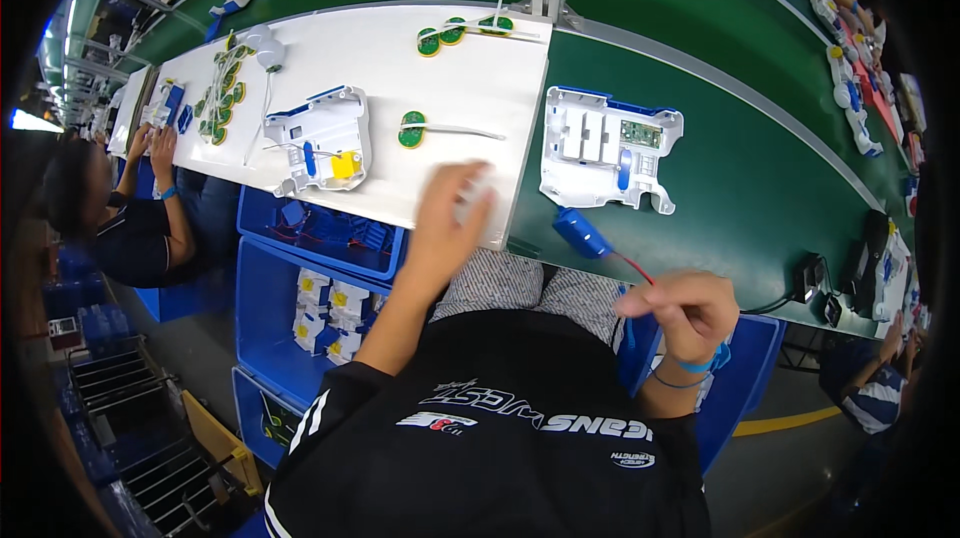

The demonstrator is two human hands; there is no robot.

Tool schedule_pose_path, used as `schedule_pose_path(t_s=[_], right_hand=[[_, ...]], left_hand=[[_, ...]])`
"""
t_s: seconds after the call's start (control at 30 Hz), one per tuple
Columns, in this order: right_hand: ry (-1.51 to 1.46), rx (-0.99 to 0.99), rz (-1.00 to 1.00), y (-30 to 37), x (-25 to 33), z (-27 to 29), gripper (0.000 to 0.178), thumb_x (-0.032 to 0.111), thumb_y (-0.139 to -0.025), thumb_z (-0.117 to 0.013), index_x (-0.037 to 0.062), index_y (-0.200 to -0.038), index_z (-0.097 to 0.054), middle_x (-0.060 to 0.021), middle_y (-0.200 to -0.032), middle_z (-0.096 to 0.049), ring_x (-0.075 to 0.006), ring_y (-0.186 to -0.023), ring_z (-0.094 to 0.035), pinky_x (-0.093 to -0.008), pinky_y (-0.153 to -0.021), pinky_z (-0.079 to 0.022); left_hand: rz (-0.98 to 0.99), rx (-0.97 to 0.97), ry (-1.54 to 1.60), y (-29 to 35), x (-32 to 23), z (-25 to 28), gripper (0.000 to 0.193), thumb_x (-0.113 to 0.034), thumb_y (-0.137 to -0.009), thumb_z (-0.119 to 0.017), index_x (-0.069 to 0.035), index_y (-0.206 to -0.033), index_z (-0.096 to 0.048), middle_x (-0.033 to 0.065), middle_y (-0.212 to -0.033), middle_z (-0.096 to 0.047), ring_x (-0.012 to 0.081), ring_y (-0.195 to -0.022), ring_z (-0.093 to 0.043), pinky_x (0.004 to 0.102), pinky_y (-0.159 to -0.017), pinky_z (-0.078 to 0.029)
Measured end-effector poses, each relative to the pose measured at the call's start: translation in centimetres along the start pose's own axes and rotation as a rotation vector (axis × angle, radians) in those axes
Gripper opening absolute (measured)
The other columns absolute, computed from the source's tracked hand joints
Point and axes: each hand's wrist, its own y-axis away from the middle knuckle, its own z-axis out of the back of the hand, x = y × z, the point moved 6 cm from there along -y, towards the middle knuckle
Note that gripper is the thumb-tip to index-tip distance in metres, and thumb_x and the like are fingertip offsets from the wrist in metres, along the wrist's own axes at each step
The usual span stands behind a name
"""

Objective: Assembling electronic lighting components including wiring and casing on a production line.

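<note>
My right hand (690, 316) is closed in a pinch on the red wire of a blue-wrapped battery pack (582, 234). The pack hangs at the front edge of the green mat, below an opened white housing half (590, 148) with a small green circuit board (640, 134) inside. Over the front of the white tabletop is my left hand (452, 213), its fingers curled and smeared by motion. A pale patch shows between its thumb and fingers; whether that is a held thing or the table I cannot tell. Beyond it lies a round green circuit board (411, 130) with a white cable.
Another white housing half (330, 143) with a yellow block lies at left. More round boards (452, 32) and a cable bundle (222, 98) are at the back. Blue bins (262, 273) stand below the table's edge. A co-worker (130, 208) works at far left.
</note>
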Motion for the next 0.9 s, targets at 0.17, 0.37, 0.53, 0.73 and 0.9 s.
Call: schedule_pose_path(t_s=[0.17, 0.37, 0.53, 0.73, 0.9], right_hand=[[0.676, 0.163, 0.051, -1.3, 0.4, 0.3, 0.017, -0.005, -0.085, -0.069, -0.0001, -0.1, -0.072, -0.0148, -0.102, -0.073, -0.0245, -0.09, -0.07, -0.0342, -0.077, -0.053], [0.127, -0.008, -0.079, -1.2, -4.2, 2.3, 0.015, 0.012, -0.106, -0.054, -0.0007, -0.113, -0.055, -0.0207, -0.102, -0.071, -0.0295, -0.1, -0.071, -0.0479, -0.102, -0.052], [0.03, -0.142, -0.283, -0.2, -6.7, 2.2, 0.018, -0.007, -0.095, -0.063, -0.0029, -0.111, -0.057, -0.0199, -0.092, -0.074, -0.0204, -0.075, -0.073, -0.0293, -0.07, -0.059], [0.136, -0.06, -0.416, -0.1, -8.0, 1.5, 0.005, -0.005, -0.096, -0.062, -0.0046, -0.101, -0.064, -0.0163, -0.094, -0.074, -0.0163, -0.078, -0.071, -0.0276, -0.072, -0.059], [0.001, -0.02, -0.438, 0.5, -8.1, 0.5, 0.005, -0.001, -0.098, -0.061, -0.0034, -0.102, -0.063, -0.0119, -0.094, -0.07, -0.0147, -0.082, -0.069, -0.0272, -0.073, -0.056]], left_hand=[[-0.066, -0.297, -0.687, -4.2, 4.1, 4.9, 0.045, -0.015, -0.097, -0.064, 0.005, -0.136, -0.054, 0.0276, -0.126, -0.054, 0.0427, -0.116, -0.052, 0.05, -0.1, -0.044], [0.039, -0.208, -0.915, -6.2, 6.4, 4.1, 0.039, -0.021, -0.099, -0.063, 0.0, -0.132, -0.06, 0.0246, -0.12, -0.062, 0.0428, -0.108, -0.058, 0.0504, -0.094, -0.048], [0.118, -0.168, -0.529, -6.1, 5.9, 3.1, 0.035, -0.007, -0.096, -0.064, -0.002, -0.131, -0.059, 0.0243, -0.113, -0.065, 0.0381, -0.094, -0.064, 0.0442, -0.085, -0.053], [0.188, -0.26, 0.357, -3.6, 3.1, 2.9, 0.039, 0.001, -0.097, -0.058, -0.004, -0.132, -0.042, 0.0213, -0.113, -0.07, 0.0165, -0.078, -0.065, 0.0265, -0.069, -0.052], [0.025, -0.106, 0.564, -2.0, -3.8, 0.7, 0.042, 0.001, -0.097, -0.061, -0.005, -0.132, -0.04, 0.019, -0.109, -0.071, 0.012, -0.076, -0.062, 0.023, -0.065, -0.05]])
